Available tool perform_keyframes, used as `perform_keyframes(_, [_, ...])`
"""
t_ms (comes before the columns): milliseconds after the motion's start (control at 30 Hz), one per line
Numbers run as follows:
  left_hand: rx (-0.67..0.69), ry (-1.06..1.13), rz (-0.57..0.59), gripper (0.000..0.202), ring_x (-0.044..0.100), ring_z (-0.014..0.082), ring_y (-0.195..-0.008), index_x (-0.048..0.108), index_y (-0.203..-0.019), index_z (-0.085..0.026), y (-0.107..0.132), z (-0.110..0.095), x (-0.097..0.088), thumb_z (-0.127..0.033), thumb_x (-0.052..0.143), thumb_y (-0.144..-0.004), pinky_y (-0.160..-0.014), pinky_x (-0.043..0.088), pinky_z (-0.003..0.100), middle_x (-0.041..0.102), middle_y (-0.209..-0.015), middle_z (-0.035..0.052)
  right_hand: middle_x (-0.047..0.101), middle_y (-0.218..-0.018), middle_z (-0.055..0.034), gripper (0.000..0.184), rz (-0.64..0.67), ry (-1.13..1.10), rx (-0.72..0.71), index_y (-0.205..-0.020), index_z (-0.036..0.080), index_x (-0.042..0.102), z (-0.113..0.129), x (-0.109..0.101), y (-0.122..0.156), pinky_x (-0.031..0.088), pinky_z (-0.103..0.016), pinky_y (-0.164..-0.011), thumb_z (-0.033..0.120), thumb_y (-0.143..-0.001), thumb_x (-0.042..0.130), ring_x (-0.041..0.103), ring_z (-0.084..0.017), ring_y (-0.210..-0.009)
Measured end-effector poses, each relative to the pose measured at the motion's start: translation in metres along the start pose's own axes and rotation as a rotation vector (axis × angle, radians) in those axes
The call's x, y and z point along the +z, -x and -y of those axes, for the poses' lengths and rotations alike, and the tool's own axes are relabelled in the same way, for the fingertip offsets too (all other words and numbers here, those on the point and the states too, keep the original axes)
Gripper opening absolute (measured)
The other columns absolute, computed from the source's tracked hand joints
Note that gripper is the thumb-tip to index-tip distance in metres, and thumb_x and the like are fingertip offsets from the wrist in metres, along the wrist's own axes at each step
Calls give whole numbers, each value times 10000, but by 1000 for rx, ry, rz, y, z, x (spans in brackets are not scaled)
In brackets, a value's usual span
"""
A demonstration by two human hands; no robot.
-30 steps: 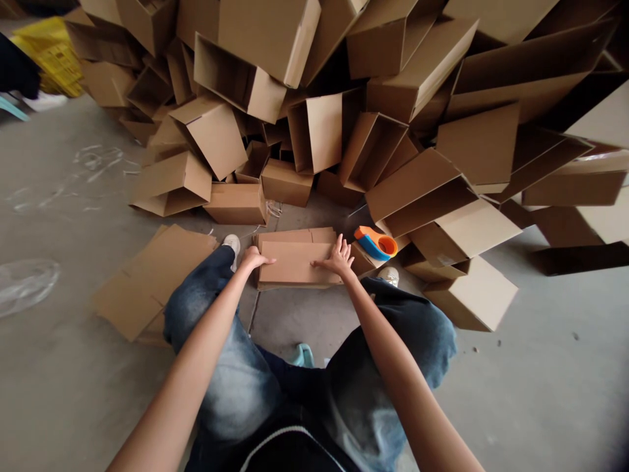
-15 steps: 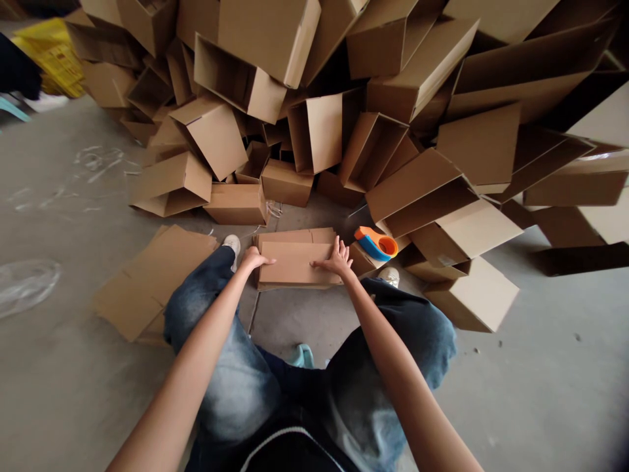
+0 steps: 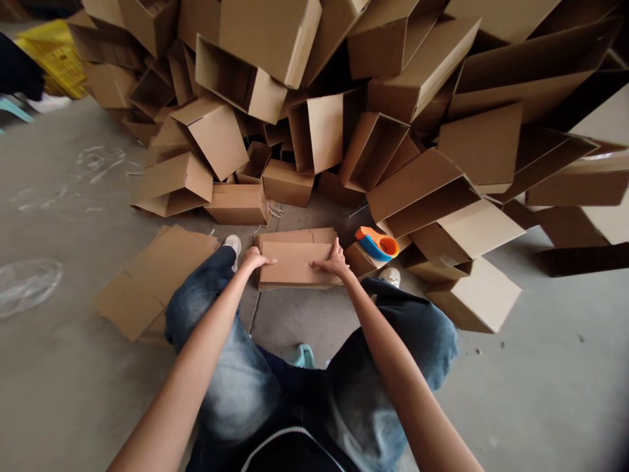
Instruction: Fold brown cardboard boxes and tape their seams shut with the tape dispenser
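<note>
"Logging the left hand first. What is its grip doing?"

"Grasping. The thumb is lying on top of the flat cardboard piece, and the fingers are wrapping its left end."

"And the right hand?"

"Its thumb is resting on the same top face; the fingers are lining up along the right end. Whether that grip is clenching or only steadying, I'm not able to tell from here."

"Where is the piece lying?"

"Low, above the floor, between the left shoe and the right shoe. More cardboard layers are showing under it, mostly along the far edge."

"Anything on the right?"

"An orange-and-blue dispenser is sitting on a small box, just beside the right hand."

"Left side?"

"Flat sheets are overlapping on the floor beside the left leg. Clear plastic is lying farther out."

"Ahead?"

"A heap of brown boxes is spreading across the far side, many tilting, several showing open ends. A yellow crate is standing past it, far left."
</note>
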State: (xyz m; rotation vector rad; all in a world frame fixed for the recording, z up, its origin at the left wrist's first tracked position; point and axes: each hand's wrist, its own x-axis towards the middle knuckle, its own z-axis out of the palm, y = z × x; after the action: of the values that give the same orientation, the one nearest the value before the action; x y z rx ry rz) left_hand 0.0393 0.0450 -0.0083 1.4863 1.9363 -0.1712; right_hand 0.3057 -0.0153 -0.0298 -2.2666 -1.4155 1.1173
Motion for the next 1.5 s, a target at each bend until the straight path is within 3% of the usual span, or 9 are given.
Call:
perform_keyframes(233, [2, -90, 30, 584, 629, 250, -981, 635, -925, -152, 0, -1, -1, -550, 770, -519, -716, 464, 241, 678, -1042, 122, -21, -1527, -95, 1293, -1, 61, 7, -1394, 349, -236, 2, 2, -1, 133, -646, -1022, 627, -526, 682, 50, -320, -1382])
perform_keyframes(500, [-7, -97, 34, 602, 623, 251, -996, 634, -934, -149, 1, -3, -2, -549, 777, -507, -735, 461, 243, 669, -1068, 131, -170, -1514, -83, 1301, -81, 249, -32, -1394, 300, -257, 7, 7, -2, 32, -641, -1029, 673, -525, 636, -152, -325, -1372])
perform_keyframes(767, [2, -70, 38, 542, 633, 240, -953, 643, -884, -154, 1, -1, -2, -548, 764, -532, -699, 455, 244, 685, -1021, 119, -211, -1506, -74, 1306, -2, 242, -22, -1399, 295, -252, 23, 19, -5, 1, -643, -1029, 642, -529, 658, -233, -336, -1348])
perform_keyframes(933, [19, -58, 37, 524, 643, 234, -910, 646, -844, -160, -3, 0, -1, -573, 747, -536, -658, 450, 239, 696, -960, 106, -117, -1530, -52, 1244, 103, 181, -52, -1425, 303, -183, 22, 4, -10, 46, -593, -1063, 574, -570, 679, -185, -318, -1369])
perform_keyframes(1233, [21, -63, 43, 627, 633, 257, -959, 638, -944, -141, -9, 1, 3, -561, 772, -499, -702, 462, 252, 685, -1010, 134, -32, -1539, -35, 1183, 9, 143, -116, -1424, 316, -186, 10, 5, -2, 118, -558, -1078, 545, -624, 655, -95, -277, -1396])
perform_keyframes(1500, [13, -74, 59, 651, 624, 255, -998, 635, -965, -138, -10, 1, 2, -579, 765, -504, -745, 469, 251, 672, -1061, 142, -75, -1537, -24, 1205, -8, 154, -99, -1427, 309, -180, 11, 7, -4, 65, -610, -1062, 605, -597, 640, -126, -286, -1391])
